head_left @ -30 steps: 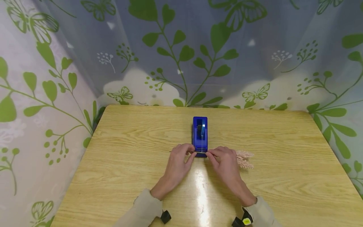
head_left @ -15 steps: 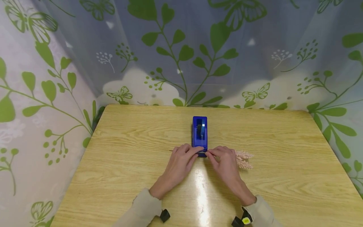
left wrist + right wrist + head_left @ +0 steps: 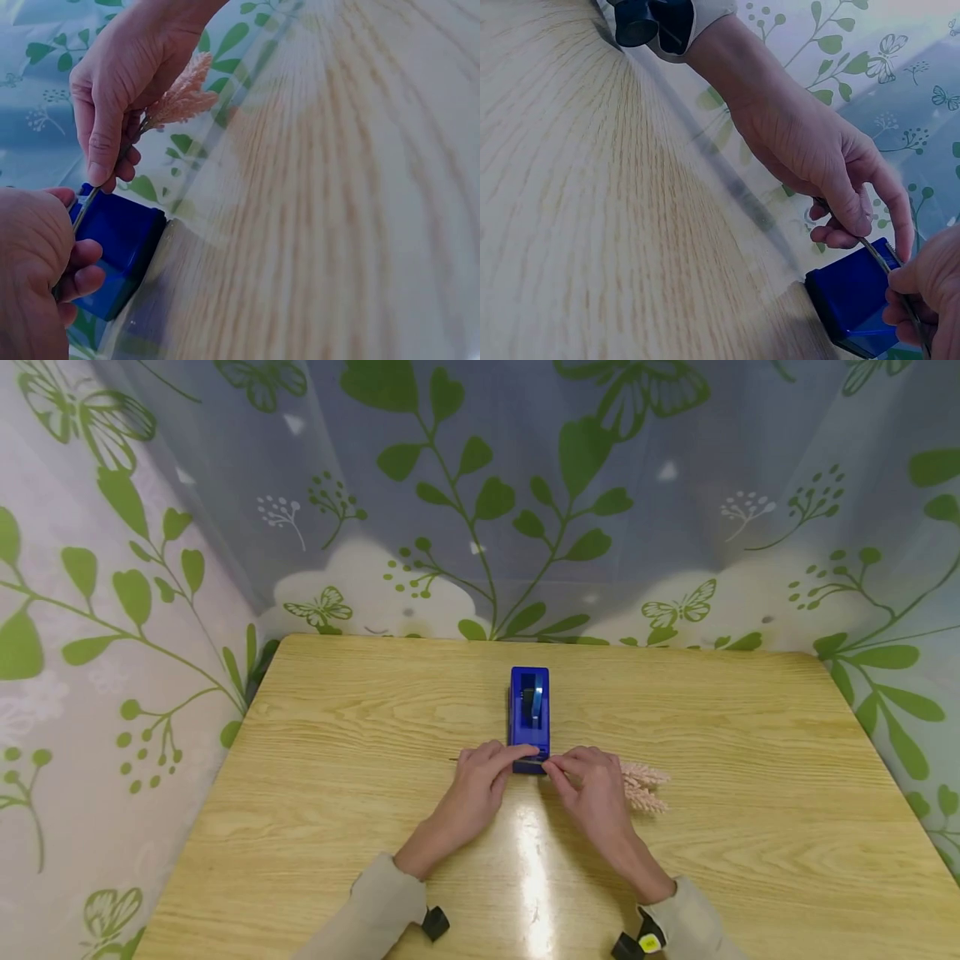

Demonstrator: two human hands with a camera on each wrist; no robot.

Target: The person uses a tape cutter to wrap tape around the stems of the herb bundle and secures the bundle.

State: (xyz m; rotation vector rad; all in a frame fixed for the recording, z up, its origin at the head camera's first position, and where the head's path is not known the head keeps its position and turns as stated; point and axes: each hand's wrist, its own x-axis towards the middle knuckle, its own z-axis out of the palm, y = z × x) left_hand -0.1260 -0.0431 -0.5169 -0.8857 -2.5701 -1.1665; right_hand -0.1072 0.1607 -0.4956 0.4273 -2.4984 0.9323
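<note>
A blue tape dispenser (image 3: pixel 530 737) stands on the table, its cutter end toward me. Across that end runs the thin stem (image 3: pixel 874 253) of an artificial flower sprig with pinkish, feathery heads (image 3: pixel 647 787) pointing right. My left hand (image 3: pixel 478 781) holds the stem between thumb and curled lower fingers, while its index finger stretches over the dispenser's front and touches near the cutter. My right hand (image 3: pixel 596 787) pinches the stem at the dispenser's right front corner, seen also in the left wrist view. Whether tape sticks to the stem is too small to tell.
The wooden table (image 3: pixel 337 710) extends to both sides of the dispenser. A leaf-patterned curtain (image 3: pixel 480 527) hangs along the back and sides. Black cameras (image 3: pixel 435 923) are strapped at both wrists.
My left index finger has extended rightward over the dispenser's front, from beside its left edge, and the left thumb has drawn back leftward. The right hand and dispenser have hardly moved.
</note>
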